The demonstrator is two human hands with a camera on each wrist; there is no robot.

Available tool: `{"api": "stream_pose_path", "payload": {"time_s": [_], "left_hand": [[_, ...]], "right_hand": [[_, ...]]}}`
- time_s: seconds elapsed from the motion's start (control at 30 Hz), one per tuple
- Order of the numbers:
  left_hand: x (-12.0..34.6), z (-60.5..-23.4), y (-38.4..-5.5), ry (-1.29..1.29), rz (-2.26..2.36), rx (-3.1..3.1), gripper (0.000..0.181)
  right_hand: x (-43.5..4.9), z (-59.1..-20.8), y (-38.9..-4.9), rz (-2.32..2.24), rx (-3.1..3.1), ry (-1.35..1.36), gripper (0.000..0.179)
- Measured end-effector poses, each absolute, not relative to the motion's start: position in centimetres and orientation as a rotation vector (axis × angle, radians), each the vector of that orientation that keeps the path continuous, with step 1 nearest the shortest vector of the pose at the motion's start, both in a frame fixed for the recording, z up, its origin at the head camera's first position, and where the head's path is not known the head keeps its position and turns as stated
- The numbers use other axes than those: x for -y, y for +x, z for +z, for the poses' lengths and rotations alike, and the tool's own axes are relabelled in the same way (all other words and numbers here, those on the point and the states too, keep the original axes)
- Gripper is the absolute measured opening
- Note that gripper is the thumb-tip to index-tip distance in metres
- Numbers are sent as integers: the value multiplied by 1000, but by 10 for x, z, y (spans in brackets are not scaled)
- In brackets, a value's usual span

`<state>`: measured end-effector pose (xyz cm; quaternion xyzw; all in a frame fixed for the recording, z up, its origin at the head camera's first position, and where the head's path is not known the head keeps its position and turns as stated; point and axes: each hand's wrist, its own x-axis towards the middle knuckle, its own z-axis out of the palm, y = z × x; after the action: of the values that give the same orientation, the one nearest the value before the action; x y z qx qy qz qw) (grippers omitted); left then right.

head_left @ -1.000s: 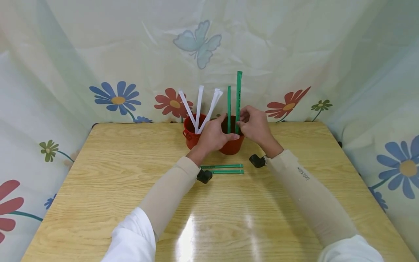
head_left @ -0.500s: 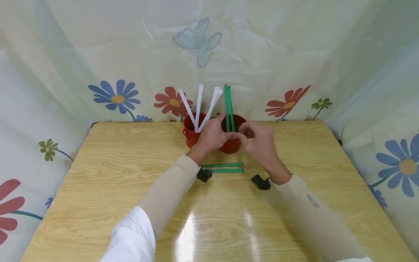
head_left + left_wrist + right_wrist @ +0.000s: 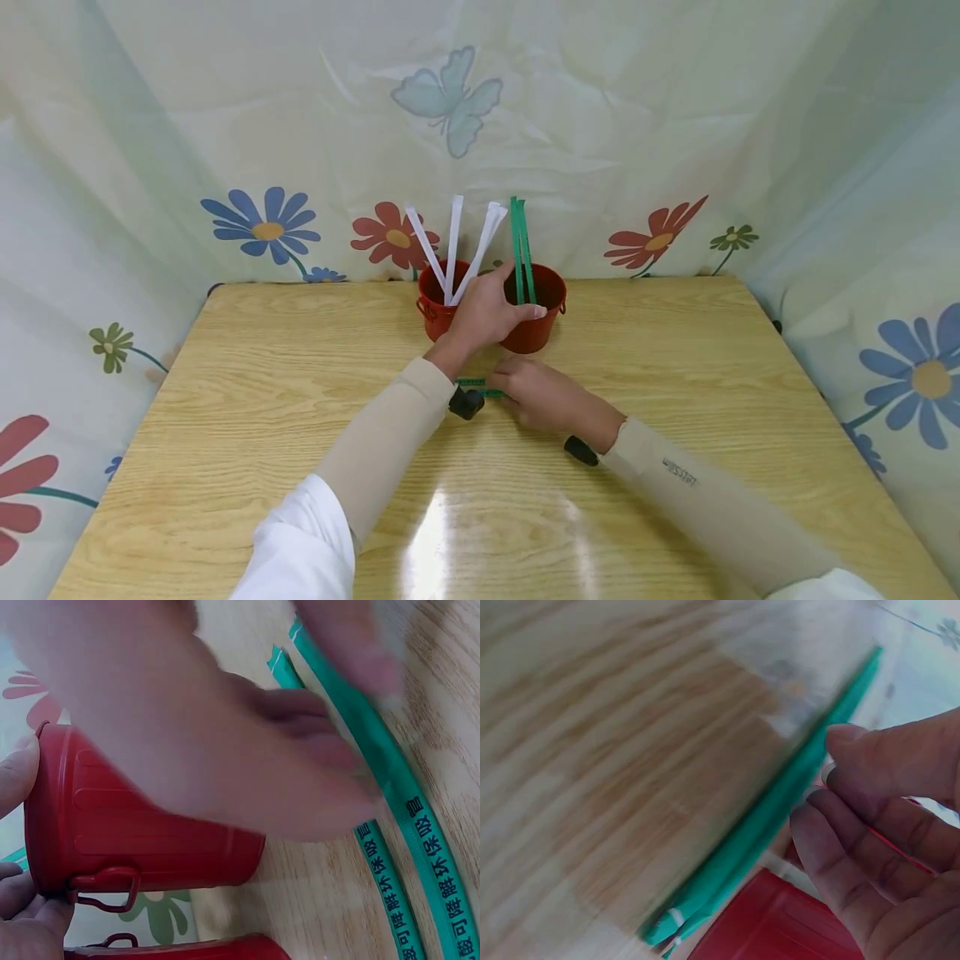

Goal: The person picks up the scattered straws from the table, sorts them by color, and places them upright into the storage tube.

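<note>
My left hand [image 3: 487, 310] grips the rim of the right red bucket [image 3: 531, 335], thumb outside. Two green paper-wrapped straws [image 3: 517, 237] stand in that bucket. My right hand [image 3: 543, 396] is low over two more green-wrapped straws [image 3: 431, 859] lying side by side on the table, partly hidden by it in the head view. In the right wrist view its thumb and fingertips are right at the straws [image 3: 772, 802], with a gap between thumb and fingers. The left wrist view shows this hand blurred.
The left red bucket [image 3: 437, 323] stands close beside the other and holds several white-wrapped straws [image 3: 454, 237]. Behind both, a flowered curtain [image 3: 585, 167] hangs at the back edge of the wooden table [image 3: 300, 350].
The right hand let go of the second green straw, which now leans beside the first in the right bucket, and moved down to the straws on the table. The left hand stayed at the rim.
</note>
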<state>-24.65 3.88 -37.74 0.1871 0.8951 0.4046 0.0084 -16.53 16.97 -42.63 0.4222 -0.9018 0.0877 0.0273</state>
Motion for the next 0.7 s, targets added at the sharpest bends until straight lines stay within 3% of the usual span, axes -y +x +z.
{"api": "stream_pose_path", "payload": {"time_s": [0.4,0.7], "left_hand": [[-40,-378,-248,597,1264,-2793,88],[-39,-378,-249,589,1247,-2800,88]], "right_hand": [[-162,-427,-168,-235,2919,1434,48],[-178,-425,-159,-132,2887,1437,24]]}}
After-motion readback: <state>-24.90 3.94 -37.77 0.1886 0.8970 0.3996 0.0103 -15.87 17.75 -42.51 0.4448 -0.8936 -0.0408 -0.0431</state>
